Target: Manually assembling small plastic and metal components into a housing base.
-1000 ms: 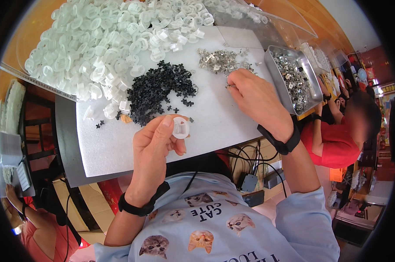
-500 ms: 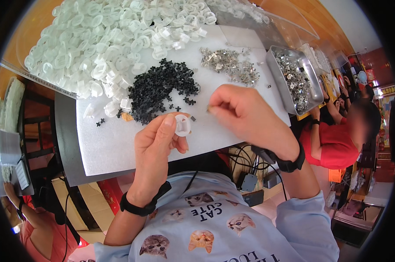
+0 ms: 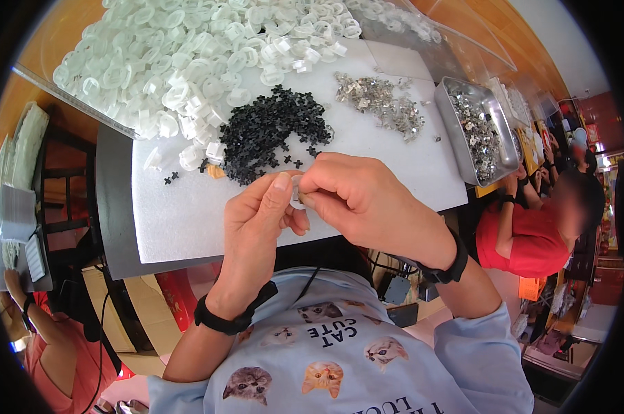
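Left hand [image 3: 255, 215] with face-up white disc [image 3: 296, 196], long axis roughly forward.

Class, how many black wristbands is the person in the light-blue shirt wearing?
2: a left wristband behind the left hand, and a right wristband behind the right hand. Both show.

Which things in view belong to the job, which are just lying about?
Job, judging by the hands:
white round piece between left hand and right hand
heap of white pieces
black crosses
loose metal bits
metal tray

Apparently lying about:
dark box
orange box
cardboard
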`<act>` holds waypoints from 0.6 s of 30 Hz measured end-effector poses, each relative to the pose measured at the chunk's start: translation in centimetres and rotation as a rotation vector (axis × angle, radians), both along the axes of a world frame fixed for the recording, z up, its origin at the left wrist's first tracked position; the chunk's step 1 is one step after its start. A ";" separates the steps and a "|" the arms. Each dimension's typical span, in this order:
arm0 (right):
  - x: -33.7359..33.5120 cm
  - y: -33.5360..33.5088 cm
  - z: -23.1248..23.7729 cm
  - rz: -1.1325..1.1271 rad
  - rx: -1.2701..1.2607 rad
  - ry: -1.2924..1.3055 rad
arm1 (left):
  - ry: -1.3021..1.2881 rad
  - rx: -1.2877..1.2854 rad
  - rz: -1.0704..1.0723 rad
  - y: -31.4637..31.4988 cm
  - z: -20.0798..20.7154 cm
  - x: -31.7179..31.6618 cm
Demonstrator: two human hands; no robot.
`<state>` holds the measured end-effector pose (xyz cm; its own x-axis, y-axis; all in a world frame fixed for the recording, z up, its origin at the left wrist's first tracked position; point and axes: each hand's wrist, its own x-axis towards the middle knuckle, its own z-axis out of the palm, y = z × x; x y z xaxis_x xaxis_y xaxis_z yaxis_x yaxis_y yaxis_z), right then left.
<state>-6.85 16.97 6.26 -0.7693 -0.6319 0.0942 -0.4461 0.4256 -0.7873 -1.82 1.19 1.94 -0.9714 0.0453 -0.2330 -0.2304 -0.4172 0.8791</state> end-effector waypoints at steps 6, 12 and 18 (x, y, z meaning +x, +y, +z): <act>0.6 -0.4 -0.7 -0.095 -0.078 -0.050 | -0.004 0.056 0.012 -0.2 -0.2 0.0; 1.3 0.1 -1.2 -0.027 0.011 0.213 | 0.000 0.090 0.003 -0.1 0.1 -0.1; 2.2 0.5 -1.1 0.025 0.196 0.387 | -0.025 0.106 0.036 -0.3 -0.1 -0.2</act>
<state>-4.68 17.51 5.13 -0.6851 -0.6846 0.2488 -0.7045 0.5358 -0.4655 -2.04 0.89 1.79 -0.9669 0.0362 -0.2527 -0.2345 -0.5164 0.8236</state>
